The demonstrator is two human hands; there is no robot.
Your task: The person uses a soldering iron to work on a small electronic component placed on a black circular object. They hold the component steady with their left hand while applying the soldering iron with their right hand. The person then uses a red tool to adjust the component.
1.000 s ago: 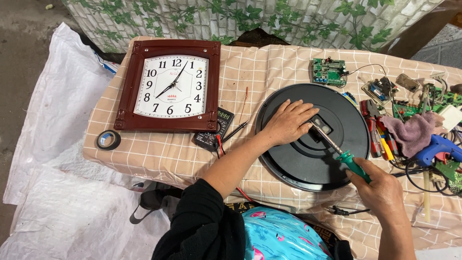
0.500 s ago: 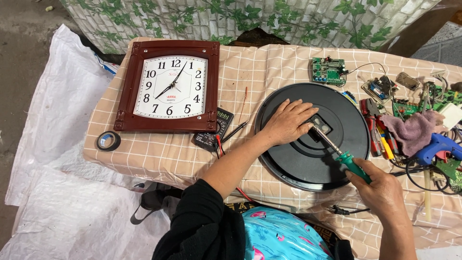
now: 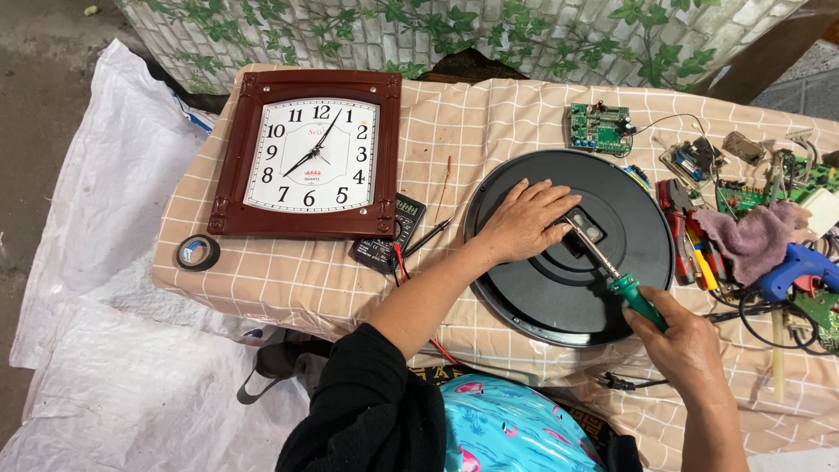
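A round black clock point(image 3: 559, 280) is laid face-down right of the square wall clock point(image 3: 308, 156) — pinned flat under the left hand point(image 3: 524, 218). A green-handled screwdriver point(image 3: 612, 271), clasped in the right hand point(image 3: 682, 336), is best kept upright over the centre mechanism point(image 3: 584, 234).

a round black clock point(image 3: 559, 288) lies face down near the counter's front edge, right of centre, its small square movement point(image 3: 587, 234) at the middle. a green-handled screwdriver point(image 3: 612, 271) slants across the back, its metal tip at the movement and its handle toward the front edge.
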